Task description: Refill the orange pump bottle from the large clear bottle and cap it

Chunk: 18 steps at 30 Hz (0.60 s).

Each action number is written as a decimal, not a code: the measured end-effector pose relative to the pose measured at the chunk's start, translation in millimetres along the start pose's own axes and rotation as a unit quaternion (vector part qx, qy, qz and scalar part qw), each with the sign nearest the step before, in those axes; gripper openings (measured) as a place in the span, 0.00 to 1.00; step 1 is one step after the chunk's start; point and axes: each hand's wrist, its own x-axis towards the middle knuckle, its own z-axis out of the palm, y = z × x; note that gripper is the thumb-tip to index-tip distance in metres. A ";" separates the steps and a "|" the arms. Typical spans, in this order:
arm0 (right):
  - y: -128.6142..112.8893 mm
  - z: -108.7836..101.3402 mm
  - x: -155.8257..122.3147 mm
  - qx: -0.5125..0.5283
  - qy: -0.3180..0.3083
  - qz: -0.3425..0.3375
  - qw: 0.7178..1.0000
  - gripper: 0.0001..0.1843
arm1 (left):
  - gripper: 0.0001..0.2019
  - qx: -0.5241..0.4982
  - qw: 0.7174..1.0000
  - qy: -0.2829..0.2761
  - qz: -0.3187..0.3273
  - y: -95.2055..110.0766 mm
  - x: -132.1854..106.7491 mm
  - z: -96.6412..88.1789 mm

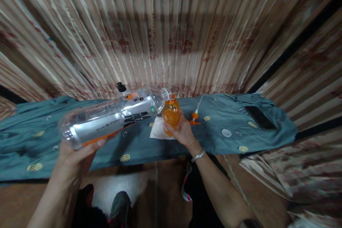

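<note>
My left hand is closed around the lower part of a large clear plastic bottle with a silver label. That bottle lies tilted nearly on its side, its uncapped neck at the mouth of a small orange bottle. Whether liquid runs between them I cannot make out. Wrapped round the orange bottle is my right hand, keeping it upright over a white cloth or tissue. An orange pump top with a thin clear tube lies just right of it.
A green patterned cloth covers the narrow bench. On it are a black phone at the right and a round pale disc. A black pump top shows behind the large bottle. Striped curtains hang close behind.
</note>
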 end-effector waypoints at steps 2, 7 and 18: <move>0.1 0.1 0.1 0.002 0.000 0.003 1.000 0.40 | 0.43 0.004 1.000 -0.003 -0.001 0.4 0.1 -1.0; 0.2 -0.5 0.4 -0.005 -0.002 0.012 1.000 0.40 | 0.43 0.008 1.000 -0.003 -0.001 0.8 -1.0 0.8; -3.3 0.7 -1.1 0.000 0.005 0.020 1.000 0.41 | 0.43 0.012 1.000 -0.004 0.004 -1.2 0.6 -0.6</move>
